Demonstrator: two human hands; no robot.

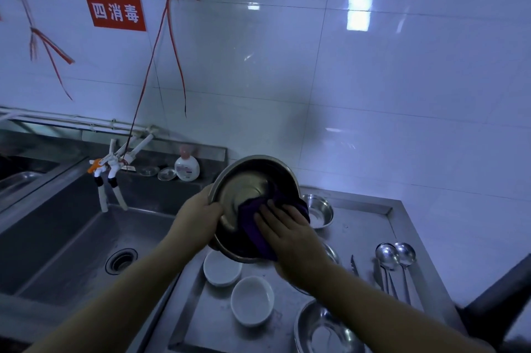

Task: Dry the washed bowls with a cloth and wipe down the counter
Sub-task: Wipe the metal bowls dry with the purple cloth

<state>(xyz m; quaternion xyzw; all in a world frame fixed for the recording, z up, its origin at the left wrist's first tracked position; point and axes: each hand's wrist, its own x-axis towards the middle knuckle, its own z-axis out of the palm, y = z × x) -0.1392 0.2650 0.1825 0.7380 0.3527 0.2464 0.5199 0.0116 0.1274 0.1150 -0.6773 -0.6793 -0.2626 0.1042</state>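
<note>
Two bare forearms reach out from the bottom edge over the steel counter (362, 226), a dull, scuffed sheet with a raised lip. Held up above that counter is a large round steel bowl (250, 183), tilted so its shiny hollow faces the camera. At the bowl's left rim the left hand (198, 216) grips it, fingers curled round the edge. Inside the bowl, on its right half, the right hand (283, 225) presses a soft, crumpled purple cloth (253, 223) against the metal, fingers straight and slightly spread.

Just below the bowl, two small white dishes (222, 268), smooth and round, lie on the counter. Right of the bowl sits a smaller steel bowl (319, 210), and further right lie two polished ladles (396, 256) side by side. Left of the bowl is a deep steel sink (86, 240) with a round drain, and behind the bowl stands a white plastic bottle (186, 167).
</note>
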